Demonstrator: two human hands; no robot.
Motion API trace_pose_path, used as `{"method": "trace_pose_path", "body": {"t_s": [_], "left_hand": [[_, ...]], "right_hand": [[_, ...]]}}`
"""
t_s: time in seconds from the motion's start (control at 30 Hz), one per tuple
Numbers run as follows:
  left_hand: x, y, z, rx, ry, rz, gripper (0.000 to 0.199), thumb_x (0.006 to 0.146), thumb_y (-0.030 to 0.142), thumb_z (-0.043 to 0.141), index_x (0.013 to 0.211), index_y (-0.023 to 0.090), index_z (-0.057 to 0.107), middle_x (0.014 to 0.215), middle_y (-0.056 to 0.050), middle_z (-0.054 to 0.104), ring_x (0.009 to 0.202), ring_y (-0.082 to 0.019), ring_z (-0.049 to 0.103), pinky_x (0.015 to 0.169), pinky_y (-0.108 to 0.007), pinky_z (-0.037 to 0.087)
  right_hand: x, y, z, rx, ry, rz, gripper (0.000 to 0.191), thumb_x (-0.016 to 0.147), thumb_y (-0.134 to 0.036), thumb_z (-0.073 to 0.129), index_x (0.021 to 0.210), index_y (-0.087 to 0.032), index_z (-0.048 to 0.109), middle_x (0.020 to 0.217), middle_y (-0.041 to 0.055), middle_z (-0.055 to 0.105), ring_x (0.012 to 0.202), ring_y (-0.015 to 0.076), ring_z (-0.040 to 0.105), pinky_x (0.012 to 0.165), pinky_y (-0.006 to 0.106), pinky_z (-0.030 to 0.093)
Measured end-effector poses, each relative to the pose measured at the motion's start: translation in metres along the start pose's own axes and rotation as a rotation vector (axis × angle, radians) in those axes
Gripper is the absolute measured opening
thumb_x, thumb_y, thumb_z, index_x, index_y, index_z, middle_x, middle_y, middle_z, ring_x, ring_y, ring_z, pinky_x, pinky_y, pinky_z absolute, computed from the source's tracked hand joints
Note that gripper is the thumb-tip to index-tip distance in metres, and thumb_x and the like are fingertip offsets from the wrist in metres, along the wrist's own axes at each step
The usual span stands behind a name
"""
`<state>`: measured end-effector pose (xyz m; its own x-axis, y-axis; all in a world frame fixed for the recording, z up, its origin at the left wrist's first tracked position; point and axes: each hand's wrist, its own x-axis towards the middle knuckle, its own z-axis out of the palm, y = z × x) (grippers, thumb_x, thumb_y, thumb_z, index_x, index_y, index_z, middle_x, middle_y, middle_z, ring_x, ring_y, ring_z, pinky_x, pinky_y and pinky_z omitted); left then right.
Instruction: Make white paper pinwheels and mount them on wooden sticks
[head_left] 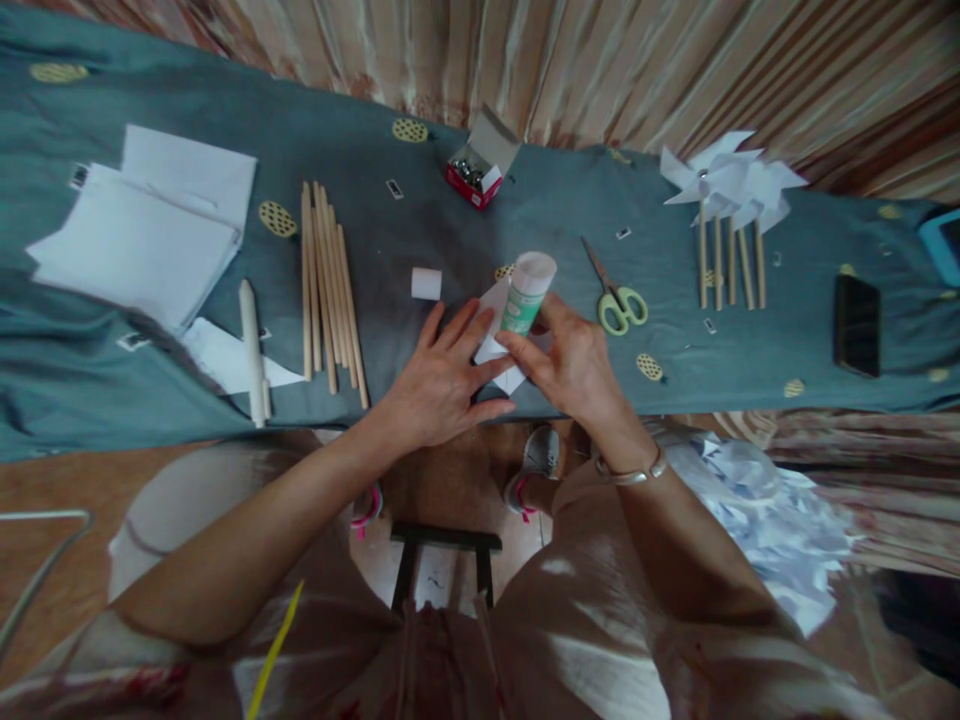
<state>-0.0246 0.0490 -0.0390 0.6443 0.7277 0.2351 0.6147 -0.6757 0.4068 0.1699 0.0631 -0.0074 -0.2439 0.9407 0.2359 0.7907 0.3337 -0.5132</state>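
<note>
My right hand [571, 362] is closed round a green and white glue stick [525, 300], which stands tilted over a folded white paper [491, 345] near the table's front edge. With fingers spread, my left hand [442, 385] lies flat on the left part of that paper. The glue's lower end is partly hidden by my right fingers. A white cap [426, 284] lies on the cloth, up and left of the paper. Green-handled scissors [616, 300] rest to the right of my right hand.
Wooden sticks [330, 300], a white tube-like tool [253, 350] and white sheets [150, 240] lie left. An open red box [474, 180] of metal pins is at the back. Paper pinwheels [731, 185] and a phone [857, 325] lie right. White paper pieces [780, 510] are piled below the table.
</note>
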Motion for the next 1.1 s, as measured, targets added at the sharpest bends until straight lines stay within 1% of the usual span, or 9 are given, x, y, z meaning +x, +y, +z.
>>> {"method": "trace_pose_path", "body": {"t_s": [0.13,0.3,0.47,0.67,0.9,1.1], "left_hand": [[-0.0003,0.0002,0.0007,0.005,0.005,0.002,0.049,0.091,0.059,0.055,0.129,0.029,0.062,0.159,-0.01,0.037,0.148,-0.037,0.026,0.119,-0.065,0.016],[-0.0006,0.0004,-0.0001,0.012,-0.006,-0.007,0.051,0.091,0.058,0.055,0.131,0.028,0.061,0.158,-0.013,0.038,0.148,-0.039,0.027,0.119,-0.065,0.016],[-0.0008,-0.0007,-0.0008,0.0,-0.008,-0.003,0.051,0.089,0.058,0.058,0.133,0.033,0.059,0.158,-0.008,0.039,0.149,-0.037,0.026,0.118,-0.065,0.016],[-0.0004,0.0004,-0.0016,-0.001,-0.022,-0.018,0.05,0.09,0.058,0.057,0.132,0.031,0.061,0.159,-0.01,0.037,0.148,-0.038,0.027,0.118,-0.066,0.015],[-0.0005,0.0012,-0.004,-0.002,-0.034,-0.009,0.05,0.09,0.057,0.057,0.131,0.03,0.061,0.158,-0.011,0.038,0.148,-0.038,0.026,0.118,-0.066,0.015],[-0.0009,0.0016,-0.0015,0.007,-0.013,-0.013,0.049,0.09,0.058,0.057,0.131,0.031,0.061,0.158,-0.01,0.039,0.148,-0.037,0.027,0.118,-0.067,0.015]], "right_hand": [[-0.0016,0.0003,-0.002,0.021,0.0,-0.002,0.045,0.091,-0.064,0.05,0.1,-0.022,0.059,0.082,0.0051,0.065,0.077,0.023,0.062,0.072,0.037,0.05],[-0.0027,0.0004,-0.0046,0.032,-0.003,0.016,0.044,0.091,-0.066,0.049,0.097,-0.023,0.059,0.08,0.0045,0.065,0.077,0.0231,0.062,0.072,0.037,0.05],[-0.0036,0.0035,-0.005,0.039,0.002,0.037,0.045,0.089,-0.067,0.05,0.097,-0.023,0.059,0.08,0.0053,0.066,0.078,0.0242,0.063,0.072,0.038,0.051],[-0.0039,0.0069,-0.0041,0.046,0.023,0.058,0.047,0.088,-0.067,0.051,0.096,-0.022,0.059,0.082,0.0061,0.068,0.078,0.0244,0.065,0.074,0.038,0.052],[-0.0018,0.0077,-0.005,0.051,0.02,0.05,0.043,0.09,-0.064,0.052,0.097,-0.022,0.059,0.084,0.0058,0.069,0.081,0.0243,0.065,0.076,0.038,0.051],[0.0022,0.009,-0.0018,0.044,0.036,0.067,0.043,0.089,-0.064,0.053,0.096,-0.022,0.058,0.084,0.0057,0.068,0.078,0.0242,0.065,0.074,0.038,0.051]]}}
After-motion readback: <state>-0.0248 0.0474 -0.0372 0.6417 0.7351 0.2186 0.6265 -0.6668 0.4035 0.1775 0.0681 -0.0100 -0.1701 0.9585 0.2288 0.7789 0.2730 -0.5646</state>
